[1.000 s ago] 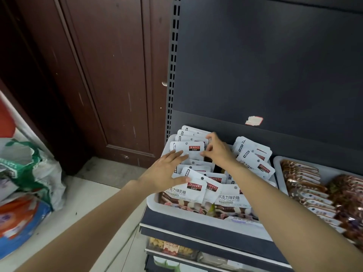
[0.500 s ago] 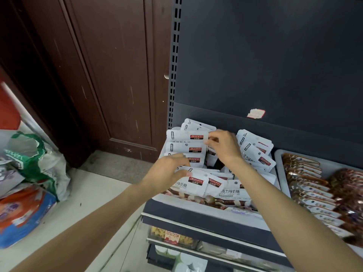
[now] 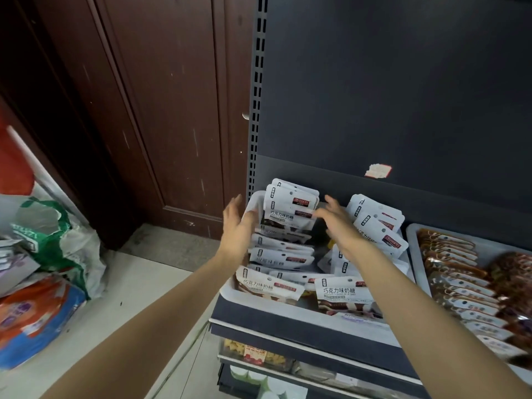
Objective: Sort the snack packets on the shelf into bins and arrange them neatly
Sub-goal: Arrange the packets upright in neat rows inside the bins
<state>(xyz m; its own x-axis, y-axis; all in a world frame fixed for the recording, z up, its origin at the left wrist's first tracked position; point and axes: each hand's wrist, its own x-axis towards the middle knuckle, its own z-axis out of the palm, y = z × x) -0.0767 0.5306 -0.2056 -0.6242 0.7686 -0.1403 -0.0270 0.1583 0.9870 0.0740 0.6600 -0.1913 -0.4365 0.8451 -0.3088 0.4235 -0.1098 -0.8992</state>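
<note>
A white bin (image 3: pixel 260 301) on the dark shelf holds several white snack packets with red labels. One stack of packets (image 3: pixel 290 207) stands upright at the bin's back left; another row (image 3: pixel 377 226) leans at the back right, and more lie flat toward the front (image 3: pixel 342 292). My left hand (image 3: pixel 237 226) is spread with straight fingers at the bin's left rim, beside the upright stack. My right hand (image 3: pixel 336 221) reaches with straight fingers to the stack's right side. Neither hand grips a packet.
A second white bin (image 3: pixel 414 246) to the right holds rows of brown and orange packets (image 3: pixel 460 272). A lower shelf (image 3: pixel 259 355) carries more goods. Bags and sacks (image 3: pixel 43 254) lie on the floor at the left, before a brown door (image 3: pixel 161 110).
Both hands moved up and toward the back of the bin. The left hand let go of the front packets and spread out at the rim; the back stack now stands upright.
</note>
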